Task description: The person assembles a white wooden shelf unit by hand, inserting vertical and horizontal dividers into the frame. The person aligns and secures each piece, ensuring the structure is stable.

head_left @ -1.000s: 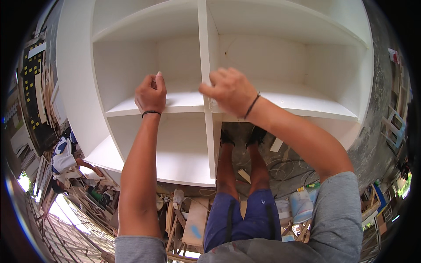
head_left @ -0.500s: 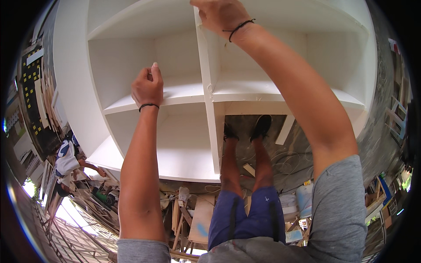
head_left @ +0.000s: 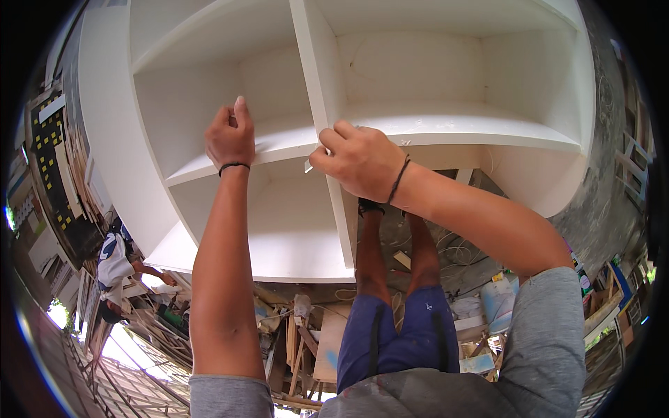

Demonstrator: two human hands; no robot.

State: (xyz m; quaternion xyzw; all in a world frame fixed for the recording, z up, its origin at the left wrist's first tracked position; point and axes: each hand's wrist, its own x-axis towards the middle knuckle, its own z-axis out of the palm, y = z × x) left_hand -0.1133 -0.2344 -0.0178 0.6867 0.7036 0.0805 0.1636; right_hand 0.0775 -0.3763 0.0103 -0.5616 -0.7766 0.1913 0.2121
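A white shelf unit with open compartments stands in front of me. My left hand is closed, thumb pointing up, before the left compartment near the shelf edge; what its fingers hold, if anything, is hidden. My right hand is closed at the front edge of the upright divider, near where it meets the middle shelf. From its fingers sticks the corner of a small flat pale piece, whose kind I cannot make out. Thin shavings lie along the right shelf's edge.
Below the right compartments an opening shows the grey floor and my feet. At the left, another person is near stacked boards and wood scraps. A pale plastic stool stands at the far right.
My right hand has come down along the divider edge from the top to the middle shelf's height. My left hand stays nearly where it was. The view has shifted slightly.
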